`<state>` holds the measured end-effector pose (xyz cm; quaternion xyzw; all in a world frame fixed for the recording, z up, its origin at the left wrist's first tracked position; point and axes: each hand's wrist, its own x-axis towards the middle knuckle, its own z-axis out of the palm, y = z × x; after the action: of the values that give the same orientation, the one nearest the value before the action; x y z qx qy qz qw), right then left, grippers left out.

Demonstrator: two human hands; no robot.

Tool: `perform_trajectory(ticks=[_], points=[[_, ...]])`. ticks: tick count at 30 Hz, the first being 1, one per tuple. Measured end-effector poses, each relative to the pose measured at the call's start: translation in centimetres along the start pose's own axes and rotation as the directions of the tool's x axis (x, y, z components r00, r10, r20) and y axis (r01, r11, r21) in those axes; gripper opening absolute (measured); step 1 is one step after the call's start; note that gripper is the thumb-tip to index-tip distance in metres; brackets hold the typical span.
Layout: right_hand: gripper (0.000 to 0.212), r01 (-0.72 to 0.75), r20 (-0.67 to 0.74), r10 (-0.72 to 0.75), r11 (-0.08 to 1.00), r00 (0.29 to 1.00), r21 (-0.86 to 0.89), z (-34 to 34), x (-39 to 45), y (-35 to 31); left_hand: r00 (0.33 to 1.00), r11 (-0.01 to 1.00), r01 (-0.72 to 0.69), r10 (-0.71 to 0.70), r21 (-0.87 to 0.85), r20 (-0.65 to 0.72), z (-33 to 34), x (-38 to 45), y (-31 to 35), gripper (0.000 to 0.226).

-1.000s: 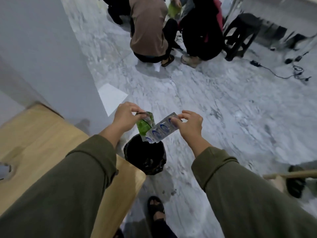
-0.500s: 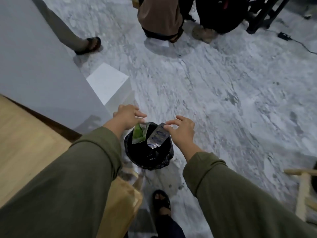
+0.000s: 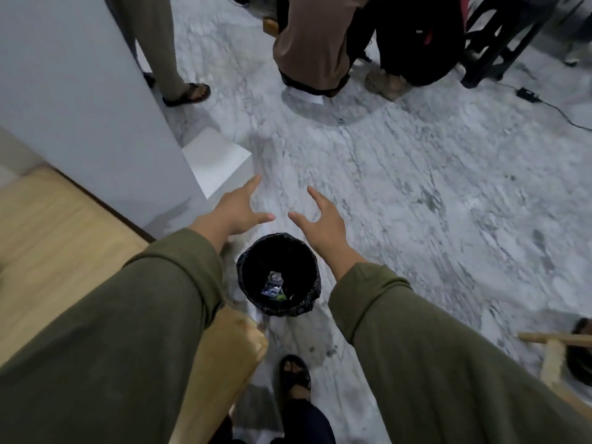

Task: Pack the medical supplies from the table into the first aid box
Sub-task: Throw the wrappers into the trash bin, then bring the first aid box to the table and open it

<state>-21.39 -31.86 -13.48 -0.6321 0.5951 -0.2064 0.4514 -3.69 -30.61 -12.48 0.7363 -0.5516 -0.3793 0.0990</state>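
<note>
A: What is held in the hands?

B: Nothing. The left hand (image 3: 238, 208) and the right hand (image 3: 320, 216) are spread with fingers straight, apart from each other, above a black-lined bin (image 3: 278, 310).

A: Where are the wrappers seen?

B: A silver blister strip (image 3: 273, 282) and a green scrap (image 3: 281, 296) are seen lying at the bottom of the bin, which is set on the marble floor (image 3: 416, 193) just beside the wooden table (image 3: 57, 238) corner.

A: And further out?

B: Other people's legs and a dark stool (image 3: 499, 36) are seen.
</note>
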Motion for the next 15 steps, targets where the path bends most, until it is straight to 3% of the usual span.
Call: perform_trajectory(ticks=[6, 15], points=[[0.074, 0.118, 0.089, -0.095, 0.940, 0.992, -0.320, -2.6, -1.5, -6.6, 0.999, 0.985, -0.020, 0.027, 0.172, -0.035, -5.6, -5.4, 3.0, 0.097], [0.070, 0.429, 0.267, -0.348, 0.824, 0.899, -0.370, -1.7, -5.6, -20.5, 0.940, 0.973, 0.149, -0.084, 0.176, -0.331, -16.3, -17.5, 2.9, 0.093]])
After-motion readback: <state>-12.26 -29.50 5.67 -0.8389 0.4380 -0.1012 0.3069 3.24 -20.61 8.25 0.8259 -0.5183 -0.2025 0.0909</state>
